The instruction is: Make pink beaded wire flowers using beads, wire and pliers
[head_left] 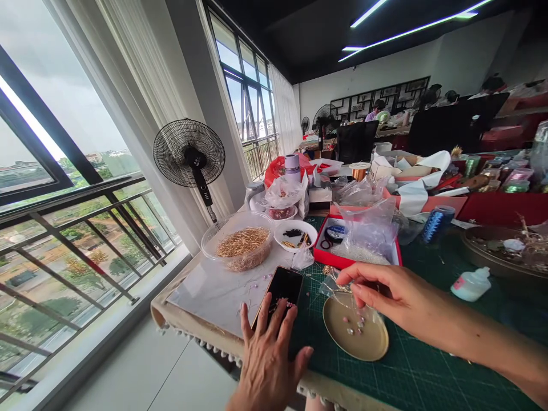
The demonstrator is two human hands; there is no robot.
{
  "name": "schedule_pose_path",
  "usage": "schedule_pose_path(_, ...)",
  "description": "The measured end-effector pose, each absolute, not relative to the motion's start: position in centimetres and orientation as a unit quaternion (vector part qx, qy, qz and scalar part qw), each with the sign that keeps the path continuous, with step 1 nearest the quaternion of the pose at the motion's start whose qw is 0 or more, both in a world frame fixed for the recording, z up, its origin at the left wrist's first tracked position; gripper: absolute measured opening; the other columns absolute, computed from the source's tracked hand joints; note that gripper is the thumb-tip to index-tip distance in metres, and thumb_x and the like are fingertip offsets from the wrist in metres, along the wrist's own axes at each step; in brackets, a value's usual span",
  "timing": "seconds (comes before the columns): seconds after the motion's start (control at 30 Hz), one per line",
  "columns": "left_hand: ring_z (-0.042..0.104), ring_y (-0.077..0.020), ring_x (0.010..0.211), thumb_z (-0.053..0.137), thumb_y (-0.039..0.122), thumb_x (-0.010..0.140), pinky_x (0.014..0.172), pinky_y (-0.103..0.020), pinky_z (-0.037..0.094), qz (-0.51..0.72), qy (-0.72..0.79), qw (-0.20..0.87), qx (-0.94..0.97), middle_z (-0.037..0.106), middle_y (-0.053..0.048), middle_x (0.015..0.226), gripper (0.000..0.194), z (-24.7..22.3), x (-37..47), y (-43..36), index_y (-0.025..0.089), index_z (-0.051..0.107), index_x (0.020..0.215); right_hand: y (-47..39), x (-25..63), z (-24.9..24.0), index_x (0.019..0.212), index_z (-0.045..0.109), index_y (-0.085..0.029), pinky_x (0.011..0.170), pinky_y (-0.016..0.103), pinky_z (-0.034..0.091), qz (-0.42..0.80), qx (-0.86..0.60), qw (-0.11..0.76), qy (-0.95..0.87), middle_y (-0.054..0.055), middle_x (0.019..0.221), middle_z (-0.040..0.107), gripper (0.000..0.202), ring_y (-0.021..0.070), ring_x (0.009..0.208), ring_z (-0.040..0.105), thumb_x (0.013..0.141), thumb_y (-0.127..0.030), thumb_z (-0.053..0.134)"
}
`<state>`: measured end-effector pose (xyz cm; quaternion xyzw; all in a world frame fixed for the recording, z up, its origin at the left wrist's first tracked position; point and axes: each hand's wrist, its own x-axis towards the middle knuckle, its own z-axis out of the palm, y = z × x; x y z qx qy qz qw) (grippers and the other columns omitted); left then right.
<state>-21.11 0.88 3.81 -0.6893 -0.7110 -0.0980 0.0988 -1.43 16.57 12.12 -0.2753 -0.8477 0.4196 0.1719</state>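
My left hand point(272, 351) lies with its fingers spread over a black phone point(286, 283) at the table's front. Small pink beads point(280, 304) rest on the phone by the fingertips. My right hand point(377, 291) is closed in a pinch above a shallow tan dish point(370, 348). Thin, shiny wire strands hang from its fingers towards the dish; their ends are hard to make out. Several pink and pale beads point(351, 330) lie in the dish. A small clear plastic bag point(329, 285) is beside the pinching fingers.
A clear tub of gold wire pins point(244, 244), a white bowl point(280, 228) and a red box point(320, 255) stand behind. At right are a glue bottle point(471, 285), a blue thread spool point(439, 222) and a brown tray point(475, 251). A fan point(189, 153) stands left.
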Motion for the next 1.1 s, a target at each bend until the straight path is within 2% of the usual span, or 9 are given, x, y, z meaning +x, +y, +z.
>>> schedule_pose_path(0.1, 0.02, -0.0321, 0.134, 0.046, 0.037, 0.089, 0.104, -0.061, -0.008, -0.112, -0.713, 0.09, -0.686, 0.038, -0.004, 0.142, 0.053, 4.2, -21.6, 0.7, 0.026, 0.029, 0.138, 16.5, -1.4, 12.1, 0.096, 0.058, -0.024, 0.059, 0.025, 0.045, 0.416, -0.284, 0.168, -0.848, 0.0, 0.076, 0.06, 0.024, 0.015, 0.066, 0.056, 0.086, -0.038, 0.041)
schedule_pose_path(0.2, 0.023, -0.0295, 0.133, 0.043, 0.029, 0.091, 0.104, -0.062, 0.005, -0.17, -0.734, 0.097, -0.65, 0.049, -0.006, 0.134, 0.044, 5.6, -23.5, 0.7, 0.024, 0.034, 0.133, 16.5, -1.2, 12.3, 0.094, 0.058, -0.024, 0.059, 0.025, 0.044, 0.414, -0.287, 0.164, -0.848, 0.0, 0.074, 0.061, 0.022, 0.0146, 0.065, 0.057, 0.086, -0.037, 0.042)
schedule_pose_path(0.33, 0.033, -0.0258, 0.128, 0.046, 0.025, 0.09, 0.106, -0.057, 0.011, -0.208, -0.691, 0.003, -0.692, 0.061, -0.002, 0.119, 0.027, 7.9, -26.9, 2.5, 0.027, 0.051, 0.117, 16.8, -0.8, 12.5, 0.092, 0.06, -0.024, 0.054, 0.023, 0.042, 0.396, -0.281, 0.155, -0.86, -0.002, 0.068, 0.061, 0.02, 0.0141, 0.06, 0.056, 0.086, -0.035, 0.043)
schedule_pose_path(0.47, 0.036, -0.025, 0.126, 0.047, 0.021, 0.089, 0.107, -0.05, 0.017, -0.245, -0.631, -0.125, -0.725, 0.062, -0.002, 0.116, 0.022, 9.5, -28.6, 4.8, 0.026, 0.06, 0.106, 16.8, -0.4, 12.2, 0.093, 0.061, -0.027, 0.052, 0.023, 0.04, 0.384, -0.296, 0.161, -0.86, -0.001, 0.071, 0.063, 0.02, 0.0141, 0.06, 0.055, 0.086, -0.035, 0.044)
schedule_pose_path(0.63, 0.053, -0.0205, 0.108, 0.029, 0.029, 0.096, 0.094, -0.036, 0.039, -0.34, -0.622, -0.187, -0.679, 0.064, -0.009, 0.107, 0.027, 11.4, -26.3, 5.6, 0.018, 0.049, 0.111, 16.2, -0.3, 12.8, 0.093, 0.061, -0.026, 0.056, 0.024, 0.043, 0.414, -0.289, 0.178, -0.845, -0.001, 0.069, 0.064, 0.02, 0.0147, 0.063, 0.059, 0.087, -0.03, 0.043)
schedule_pose_path(0.77, 0.053, -0.0222, 0.109, 0.045, 0.036, 0.092, 0.096, -0.036, 0.037, -0.456, -0.514, -0.462, -0.561, 0.061, -0.007, 0.116, 0.036, 12.9, -20.9, 6.1, 0.02, 0.042, 0.124, 15.4, -1.0, 14.2, 0.096, 0.06, -0.026, 0.059, 0.024, 0.045, 0.437, -0.251, 0.179, -0.845, -0.003, 0.069, 0.064, 0.017, 0.0149, 0.065, 0.061, 0.086, -0.027, 0.046)
schedule_pose_path(0.83, 0.056, -0.0234, 0.106, 0.053, 0.037, 0.088, 0.094, -0.036, 0.039, -0.485, -0.436, -0.571, -0.499, 0.063, -0.007, 0.11, 0.037, 13.1, -18.5, 6.9, 0.019, 0.048, 0.119, 15.2, -1.3, 14.8, 0.097, 0.06, -0.026, 0.061, 0.025, 0.046, 0.435, -0.238, 0.185, -0.849, -0.003, 0.072, 0.066, 0.02, 0.0152, 0.067, 0.062, 0.084, -0.021, 0.046)
schedule_pose_path(0.97, 0.066, -0.0239, 0.084, 0.066, 0.035, 0.079, 0.082, -0.035, 0.046, -0.483, -0.366, -0.679, -0.414, 0.067, -0.011, 0.087, 0.032, 13.1, -16.4, 8.7, 0.011, 0.059, 0.1, 15.7, -1.3, 15.7, 0.09, 0.061, -0.024, 0.057, 0.022, 0.045, 0.397, -0.228, 0.213, -0.863, -0.003, 0.072, 0.068, 0.023, 0.0129, 0.063, 0.063, 0.08, -0.012, 0.046)
schedule_pose_path(1.1, 0.067, -0.0236, 0.08, 0.069, 0.043, 0.076, 0.075, -0.031, 0.048, -0.465, -0.383, -0.704, -0.377, 0.069, -0.012, 0.081, 0.038, 13.2, -16.7, 9.8, 0.011, 0.059, 0.095, 16.6, -0.9, 17.0, 0.091, 0.062, -0.021, 0.059, 0.022, 0.044, 0.327, -0.242, 0.236, -0.882, -0.002, 0.073, 0.069, 0.019, 0.0124, 0.064, 0.062, 0.08, -0.011, 0.05)
